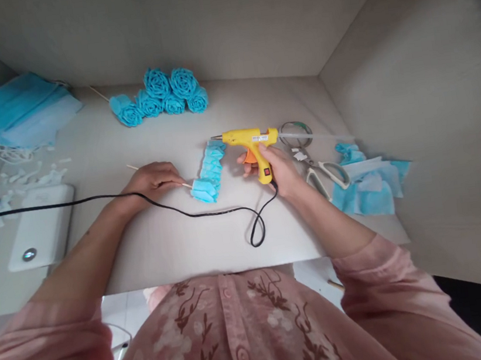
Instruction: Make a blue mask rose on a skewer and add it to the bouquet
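My left hand (156,179) is closed around a thin wooden stick (187,185), whose right end meets the lower end of a blue gathered strip (212,169) of mask-like material. The strip lies on the table, running upward from the stick. In my right hand (280,166) is a yellow hot glue gun (250,138) with an orange trigger. Its nozzle points left, just over the strip's top end; whether it touches cannot be made out. A clear glue stick (305,136) sticks out of the gun's back.
Several blue rosettes (172,91) lie at the back. Blue masks (27,105) are piled at left above a white power bank (43,226). Scissors (328,174), a tape roll (296,134) and blue scraps (368,187) lie at right. A black cord (200,213) crosses the table.
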Tool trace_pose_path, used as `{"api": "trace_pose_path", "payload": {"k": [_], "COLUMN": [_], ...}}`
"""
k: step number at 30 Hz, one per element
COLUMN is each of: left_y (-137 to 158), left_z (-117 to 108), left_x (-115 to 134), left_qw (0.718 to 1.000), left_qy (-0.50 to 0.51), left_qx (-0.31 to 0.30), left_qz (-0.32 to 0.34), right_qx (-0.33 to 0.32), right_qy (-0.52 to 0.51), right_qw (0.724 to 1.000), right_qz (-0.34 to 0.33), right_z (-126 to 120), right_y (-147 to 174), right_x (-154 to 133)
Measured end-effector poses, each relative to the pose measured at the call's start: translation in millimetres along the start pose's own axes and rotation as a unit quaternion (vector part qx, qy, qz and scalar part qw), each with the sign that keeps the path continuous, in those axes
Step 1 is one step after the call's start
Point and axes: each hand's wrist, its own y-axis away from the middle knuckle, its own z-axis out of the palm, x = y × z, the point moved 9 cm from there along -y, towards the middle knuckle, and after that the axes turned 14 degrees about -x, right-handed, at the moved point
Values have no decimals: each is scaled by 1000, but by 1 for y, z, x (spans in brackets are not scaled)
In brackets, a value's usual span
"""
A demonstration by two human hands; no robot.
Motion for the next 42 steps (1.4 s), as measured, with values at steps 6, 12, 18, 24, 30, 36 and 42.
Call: {"api": "trace_pose_path", "payload": {"k": [6,12,18,24,30,36,42], "left_y": [-4,-3,-4,-5,-4,-4,-4], "left_z": [-1,-2,-2,1,1,-2,-2], "left_x": [-2,-5,-2,-6,-4,1,0], "left_qw": [999,999,999,999,998,997,997], "left_qy": [-27,-24,-20,-18,-21,-20,-17], "left_qx": [18,38,45,38,52,59,62], "left_qz": [5,9,18,9,32,47,46], "right_qx": [2,-38,-76,-85,-110,-121,-119], "right_qy": [73,164,188,213,278,317,339], "right_qw": [997,986,979,973,953,939,932], "right_qz": [5,14,13,29,46,56,53], "right_z": [-8,-1,12,13,12,14,17], "right_y": [3,7,8,8,7,7,6], "right_x": [-3,-12,-18,-12,-5,-4,-5]}}
